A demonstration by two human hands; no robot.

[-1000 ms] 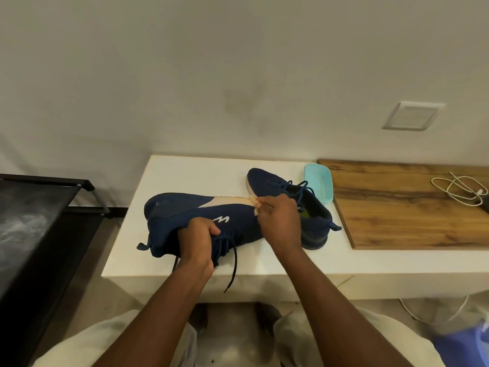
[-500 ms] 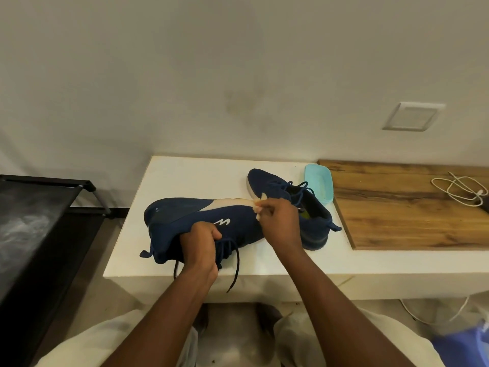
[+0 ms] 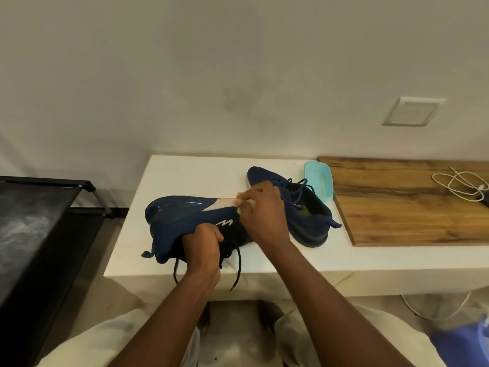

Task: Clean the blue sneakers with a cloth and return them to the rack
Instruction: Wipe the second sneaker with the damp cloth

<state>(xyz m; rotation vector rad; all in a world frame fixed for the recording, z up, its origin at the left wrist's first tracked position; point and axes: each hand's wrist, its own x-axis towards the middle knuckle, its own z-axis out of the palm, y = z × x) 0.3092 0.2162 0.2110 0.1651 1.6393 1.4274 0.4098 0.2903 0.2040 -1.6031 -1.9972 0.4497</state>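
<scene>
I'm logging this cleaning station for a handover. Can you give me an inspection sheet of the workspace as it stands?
Surface: white counter, with a wooden board on its right part.
Job's things: held sneaker tipped on its side, sole turned upward; second sneaker upright on the counter behind it; cloth small and pale, at the held sneaker's sole.
Clutter: teal tray between the second sneaker and the board.
Grips: left hand grips the held sneaker by its laced top; right hand pinches the cloth.
Cables: white cable coiled on the board; floor cable below the counter, right.
Surroundings: black rack at left; wall plate above the board.
</scene>
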